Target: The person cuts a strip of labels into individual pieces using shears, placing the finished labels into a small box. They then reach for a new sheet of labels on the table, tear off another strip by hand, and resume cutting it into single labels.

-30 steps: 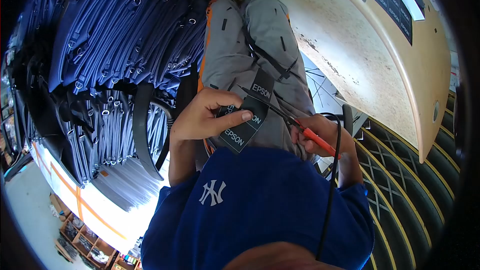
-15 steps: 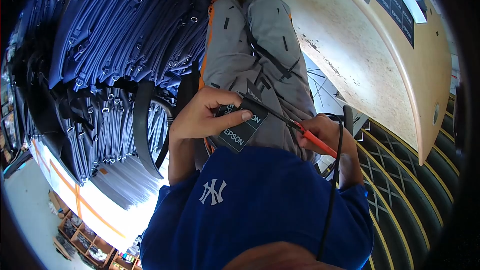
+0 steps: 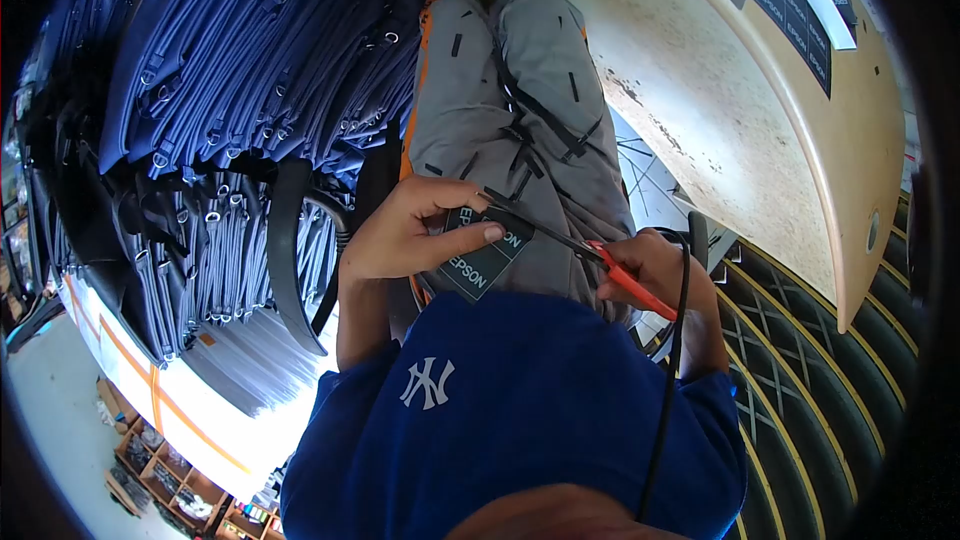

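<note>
Between the thumb and fingers of my left hand [image 3: 415, 230] is a black label strip [image 3: 480, 265] printed with white EPSON lettering. My right hand [image 3: 650, 270] grips scissors [image 3: 615, 275] by their red-orange handles. The dark blades run along the strip's upper edge, their tips close to my left fingertips. Part of the strip lies behind my left thumb and fingers. Below both hands, small black offcuts [image 3: 525, 160] are scattered over my grey trousers [image 3: 450, 130].
Stacks of blue straps [image 3: 250, 60] with metal rings lie to the left. A pale curved tabletop [image 3: 700, 90] on the right carries more EPSON label sheets [image 3: 790, 20]. A black cord [image 3: 668, 390] hangs past my right arm. Shelves [image 3: 170, 475] stand at lower left.
The small EPSON piece that stuck up above the blades no longer shows there. The scissors' handles have shifted slightly in my right hand. My left hand has barely moved.
</note>
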Tool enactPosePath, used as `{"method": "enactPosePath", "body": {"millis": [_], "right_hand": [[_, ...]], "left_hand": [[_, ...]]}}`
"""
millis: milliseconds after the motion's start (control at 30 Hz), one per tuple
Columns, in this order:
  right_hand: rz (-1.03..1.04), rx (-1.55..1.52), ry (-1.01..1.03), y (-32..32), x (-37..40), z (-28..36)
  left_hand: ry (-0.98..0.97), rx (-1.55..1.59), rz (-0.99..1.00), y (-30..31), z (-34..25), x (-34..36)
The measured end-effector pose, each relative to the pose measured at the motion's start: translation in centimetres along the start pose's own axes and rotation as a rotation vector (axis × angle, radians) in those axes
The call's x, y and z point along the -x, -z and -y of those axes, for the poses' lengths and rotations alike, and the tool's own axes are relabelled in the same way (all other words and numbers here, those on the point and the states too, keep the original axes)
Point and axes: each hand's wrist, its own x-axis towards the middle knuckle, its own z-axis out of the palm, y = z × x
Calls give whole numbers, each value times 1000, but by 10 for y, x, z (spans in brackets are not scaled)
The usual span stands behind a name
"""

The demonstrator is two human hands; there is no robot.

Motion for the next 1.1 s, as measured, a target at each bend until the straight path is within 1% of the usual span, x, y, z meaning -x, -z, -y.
{"method": "enactPosePath", "body": {"millis": [67, 133, 167, 200, 233, 267, 300, 333, 367, 400, 433, 467, 500, 567, 633, 700, 733, 767, 800, 833, 867, 900, 933, 967, 1000, 1033, 1067, 1100], "right_hand": [[-11, -23, -23, -1, 0, 0], [-166, -13, 48, -10, 0, -7], [-166, -13, 48, -15, 0, -12], [-278, -12, 71, -21, 1, -18], [-391, -11, 94, -25, 0, -22], [-392, -9, 94, -28, -3, -23], [-411, -188, 127, -32, -8, -22], [-428, -368, 158, -34, -11, -21], [-426, -367, 158, -34, -11, -21], [-352, -381, 122, -33, -10, -22], [-278, -395, 85, -33, -10, -22], [-278, -395, 85, -33, -10, -21], [-266, -341, 75, -35, -10, -20], [-257, -286, 66, -37, -10, -21], [-267, -20, 101, -40, -10, -31], [-240, -7, 90, -42, -8, -39], [-213, 3, 79, -43, -7, -40], [-210, 5, 79, -42, -7, -35], [-244, -149, 68, -42, -9, -27], [-278, -302, 56, -43, -12, -20], [-278, -302, 55, -48, -19, -17], [-410, -450, 53, -56, -27, -15], [-542, -598, 52, -62, -33, -12], [-544, -598, 53, -59, -36, -4], [-593, -530, 24, -52, -38, 8], [-640, -462, -5, -48, -42, 14], [-640, -464, -6, -50, -47, 15], [-701, -530, 17, -53, -52, 15]], "left_hand": [[31, -4, 7, 3, 8, 2], [63, -8, 13, 4, 16, 5], [126, -34, -36, 4, 19, 7], [191, -61, -85, 4, 21, 9], [191, -60, -85, 4, 21, 8], [213, -84, -153, 3, 20, 6], [238, -107, -222, 1, 20, 5], [238, -106, -222, 1, 22, 5], [198, -99, -259, 0, 27, 3], [158, -94, -296, -1, 27, 1], [159, -93, -297, -3, 24, 0], [207, -77, -309, -5, 18, -1], [257, -61, -321, -7, 13, -3], [259, -5, -342, -9, 18, -4], [259, 55, -366, -12, 23, -5], [242, 105, -384, -14, 26, -4], [242, 107, -386, -14, 25, -4], [217, 36, -365, -14, 24, -4], [191, -36, -342, -15, 23, -5], [191, -35, -343, -15, 20, -5], [215, -51, -285, -17, 17, -5], [240, -67, -225, -18, 15, -5], [239, -67, -223, -20, 15, -5], [262, -97, -177, -22, 16, -6], [287, -127, -131, -24, 16, -6], [288, -127, -130, -26, 17, -6], [259, -110, -119, -28, 18, -7], [229, -92, -108, -29, 19, -7]]}}
